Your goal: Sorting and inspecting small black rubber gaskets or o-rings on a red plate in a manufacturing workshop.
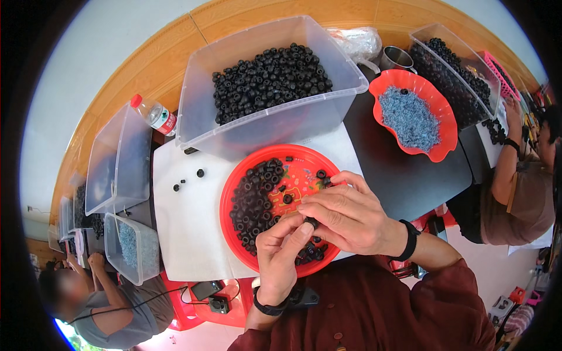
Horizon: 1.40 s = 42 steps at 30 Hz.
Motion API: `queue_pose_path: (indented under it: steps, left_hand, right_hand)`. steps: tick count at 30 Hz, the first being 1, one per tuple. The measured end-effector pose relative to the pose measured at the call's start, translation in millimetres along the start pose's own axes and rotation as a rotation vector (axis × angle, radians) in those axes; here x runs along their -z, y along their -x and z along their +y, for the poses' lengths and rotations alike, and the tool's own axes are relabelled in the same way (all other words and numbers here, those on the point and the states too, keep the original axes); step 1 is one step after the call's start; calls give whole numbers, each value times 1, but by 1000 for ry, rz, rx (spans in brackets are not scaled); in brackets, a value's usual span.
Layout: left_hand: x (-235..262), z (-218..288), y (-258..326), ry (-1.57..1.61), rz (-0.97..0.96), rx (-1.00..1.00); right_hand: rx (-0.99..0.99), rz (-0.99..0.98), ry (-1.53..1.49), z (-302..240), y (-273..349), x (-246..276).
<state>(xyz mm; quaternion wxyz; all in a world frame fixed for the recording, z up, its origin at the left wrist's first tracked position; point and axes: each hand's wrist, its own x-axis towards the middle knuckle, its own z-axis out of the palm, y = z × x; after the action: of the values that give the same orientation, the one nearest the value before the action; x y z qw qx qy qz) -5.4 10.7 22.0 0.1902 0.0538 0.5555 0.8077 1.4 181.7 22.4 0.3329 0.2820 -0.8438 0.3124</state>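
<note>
Over the near right part of a round red tray (pixel 233 169), my two hands meet. A small black round part (pixel 311 222) is pinched in the fingertips of my left hand (pixel 282 248). My right hand (pixel 354 219) closes over the same part from the right, its fingers hiding most of it. Many black ring-shaped parts (pixel 249 202) are heaped on the left side of the tray. Single black pieces (pixel 287 199) lie on its printed middle, and more of them lie under my hands.
Behind the tray stands a clear bin (pixel 234 131) of black parts. A red scalloped dish (pixel 451 126) of small bluish pieces is at the right. Left are a bottle (pixel 157 116), loose black pieces (pixel 200 173) and a clear box (pixel 146 257). Other people work at both sides.
</note>
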Motion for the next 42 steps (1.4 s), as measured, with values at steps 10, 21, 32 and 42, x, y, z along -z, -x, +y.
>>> queue_pose_path:
  steps: [10,21,32,42]
  left_hand:
    - [-5,-7,-3,-8,13,-15]
    - [-9,-13,-3,179,24,-50]
    - [-7,-8,-6,155,51,-161]
    - [-7,-8,-8,-177,-38,-445]
  right_hand:
    - [10,-17,-27,4,2,0]
    - [-17,3,125,-3,0,5]
    - [-390,-3,-342,-6,-7,20]
    - [-1172,-409,-1640,-8,-6,9]
